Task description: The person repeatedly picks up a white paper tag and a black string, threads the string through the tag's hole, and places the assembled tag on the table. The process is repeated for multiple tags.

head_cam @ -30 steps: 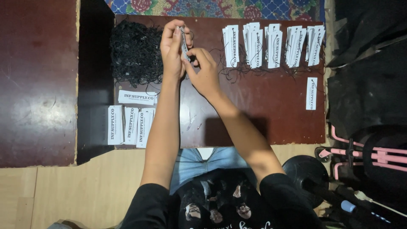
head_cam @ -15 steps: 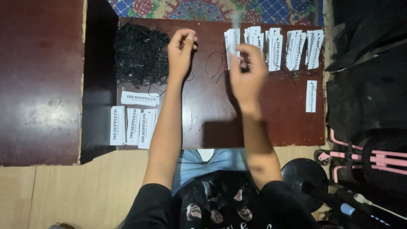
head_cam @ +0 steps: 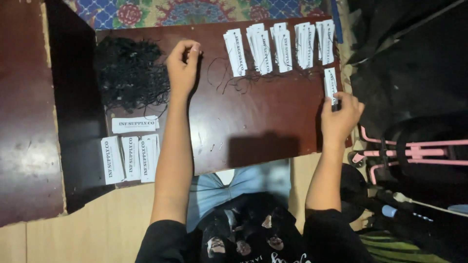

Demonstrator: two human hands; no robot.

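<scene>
My left hand (head_cam: pixel 182 69) rests on the dark brown board (head_cam: pixel 253 122), fingers curled shut, right beside a heap of black strings (head_cam: pixel 129 73); I see nothing in it. My right hand (head_cam: pixel 340 116) is at the board's right edge. Its fingertips pinch the lower end of a white paper tag (head_cam: pixel 330 84), which lies flat on the board by itself.
Several stacks of strung white tags (head_cam: pixel 278 41) line the board's far edge, loose black threads (head_cam: pixel 229 78) trailing from them. Plain tags (head_cam: pixel 130 157) lie at the near left. A second dark board (head_cam: pixel 24 122) sits left. Black bags (head_cam: pixel 414 63) and a pink frame (head_cam: pixel 414 148) crowd the right.
My hands, working together on a tag at the board's middle, have parted. The right hand carried the tag to the right edge and lowered it; the left hand stayed near the string heap.
</scene>
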